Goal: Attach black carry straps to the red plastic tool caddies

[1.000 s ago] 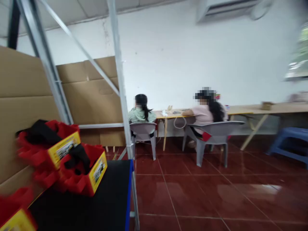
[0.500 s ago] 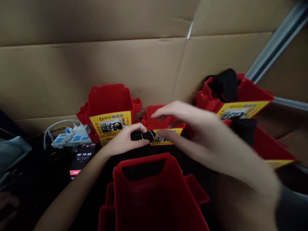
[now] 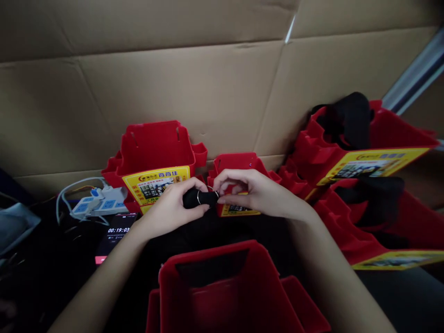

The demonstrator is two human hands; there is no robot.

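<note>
A bundled black strap [image 3: 190, 198] with thin metal rings [image 3: 199, 197] is held up above the dark surface. My left hand [image 3: 169, 206] is closed around its left side, thumb below and fingers over the top. At the strap's right end, my right hand [image 3: 249, 189] pinches with thumb and fingertips by a metal ring; the fingertips partly cover it. Nearer to me than both hands stands an open red plastic box [image 3: 274, 273] with side pockets and a slot in its back wall.
Behind my hands are red boxes with yellow labels, one at left [image 3: 154, 143] and a lower one [image 3: 239, 159]. More red boxes [image 3: 398, 129] with black straps stand right. A power strip [image 3: 100, 203] and a phone [image 3: 118, 231] lie left. Cardboard [image 3: 180, 101] forms the back wall.
My right hand has come down and left to the strap's end and closed into a pinch. My left hand keeps its hold. The view has shifted slightly.
</note>
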